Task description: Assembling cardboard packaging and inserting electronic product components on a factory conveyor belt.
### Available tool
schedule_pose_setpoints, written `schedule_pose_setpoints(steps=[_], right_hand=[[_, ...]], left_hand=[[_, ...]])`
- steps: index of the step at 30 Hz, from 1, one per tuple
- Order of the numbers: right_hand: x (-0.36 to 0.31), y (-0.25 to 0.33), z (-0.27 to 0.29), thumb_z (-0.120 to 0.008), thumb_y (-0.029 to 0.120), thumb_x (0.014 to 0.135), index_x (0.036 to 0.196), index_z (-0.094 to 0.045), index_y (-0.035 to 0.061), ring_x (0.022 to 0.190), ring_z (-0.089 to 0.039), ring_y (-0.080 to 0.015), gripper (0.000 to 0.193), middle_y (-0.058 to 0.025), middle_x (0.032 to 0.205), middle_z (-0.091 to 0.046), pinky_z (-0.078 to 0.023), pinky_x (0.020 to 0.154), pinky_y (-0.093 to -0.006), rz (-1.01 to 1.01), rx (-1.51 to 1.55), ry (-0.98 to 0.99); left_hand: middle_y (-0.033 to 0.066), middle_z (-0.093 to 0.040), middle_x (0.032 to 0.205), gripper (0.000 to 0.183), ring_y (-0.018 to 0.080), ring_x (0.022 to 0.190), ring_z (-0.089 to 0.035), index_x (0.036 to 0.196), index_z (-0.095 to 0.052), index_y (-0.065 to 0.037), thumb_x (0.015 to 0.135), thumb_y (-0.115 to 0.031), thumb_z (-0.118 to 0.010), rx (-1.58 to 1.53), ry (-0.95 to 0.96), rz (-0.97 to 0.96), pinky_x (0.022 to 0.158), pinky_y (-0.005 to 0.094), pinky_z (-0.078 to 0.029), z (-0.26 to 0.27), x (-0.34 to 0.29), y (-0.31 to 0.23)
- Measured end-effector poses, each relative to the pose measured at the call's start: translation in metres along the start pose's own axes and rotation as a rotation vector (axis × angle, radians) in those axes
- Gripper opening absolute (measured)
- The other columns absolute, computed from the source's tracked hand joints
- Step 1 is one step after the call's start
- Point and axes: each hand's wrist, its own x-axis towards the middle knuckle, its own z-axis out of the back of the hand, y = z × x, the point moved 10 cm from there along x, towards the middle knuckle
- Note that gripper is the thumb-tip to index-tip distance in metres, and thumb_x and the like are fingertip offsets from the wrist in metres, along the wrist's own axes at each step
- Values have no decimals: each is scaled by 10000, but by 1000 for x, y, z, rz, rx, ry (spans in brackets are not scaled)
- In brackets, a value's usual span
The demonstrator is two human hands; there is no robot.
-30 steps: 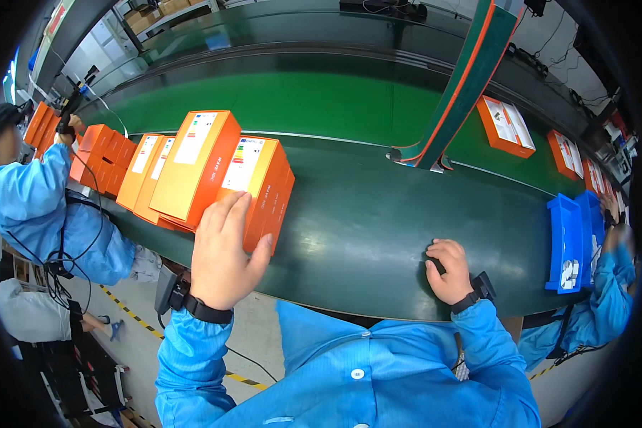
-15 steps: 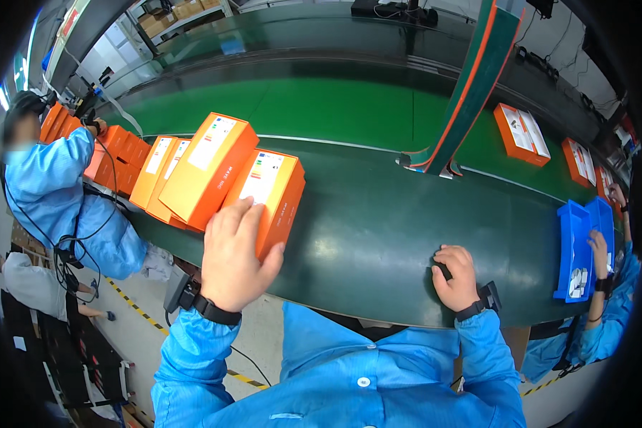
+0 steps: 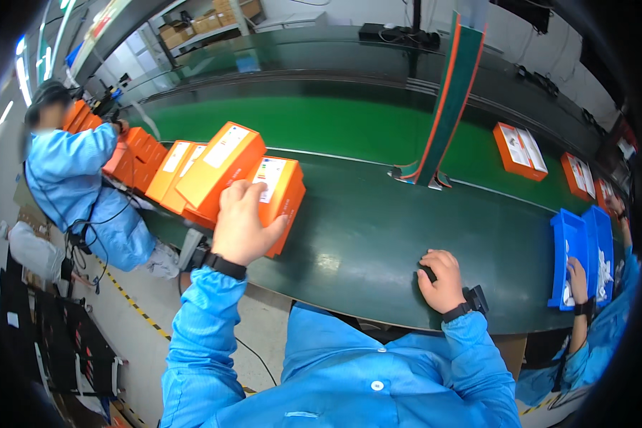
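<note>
Dark green conveyor belt (image 3: pixel 378 235), orange boxes (image 3: pixel 225 175), blue bins (image 3: pixel 581 250)
</note>
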Motion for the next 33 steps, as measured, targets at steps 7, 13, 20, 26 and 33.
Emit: schedule_pose_setpoints(steps=[7,13,20,26,33], right_hand=[[-8,-27,9,-724,-14,879,1065,-725,-1,1123,-685,-385,187,-187,1155,-715,-553,1003,-451,-150,185,-72],[-4,-1,22,-703,42,925,1166,-700,-7,1186,-664,-312,247,-166,1227,-684,-522,1044,-407,-259,425,-139],[-18,101,1,-784,673,931,1666,-224,7,1490,-447,-311,1138,-178,1623,-395,-375,1236,-484,-231,1118,94],[-48,84,19,-791,576,957,1588,-337,16,1341,-558,-248,958,-141,1481,-518,-472,1140,-439,-372,1164,-40],[-53,86,22,-777,537,970,1603,-334,27,1301,-569,-228,925,-124,1449,-523,-483,1116,-421,-343,1113,-37]], left_hand=[[228,-589,1423,624,439,1369,-542,1363,-648,18,820,-184,-882,-181,-77,-83,1180,490,-460,5,-15,-19],[241,-566,1430,682,397,1370,-551,1403,-610,19,810,-174,-885,-435,-210,-138,1181,463,-450,12,-43,-59],[161,-408,1533,806,293,1470,-439,1558,-466,-8,900,-246,-865,-1213,96,-243,1270,433,-316,-67,-109,-163],[158,-411,1554,717,293,1531,-399,1590,-439,16,980,-167,-769,-1638,241,-47,1296,454,-317,-106,-143,-194],[144,-404,1620,654,281,1504,-466,1609,-437,28,1025,-88,-708,-1500,617,-33,1257,447,-407,-125,-140,-192]])
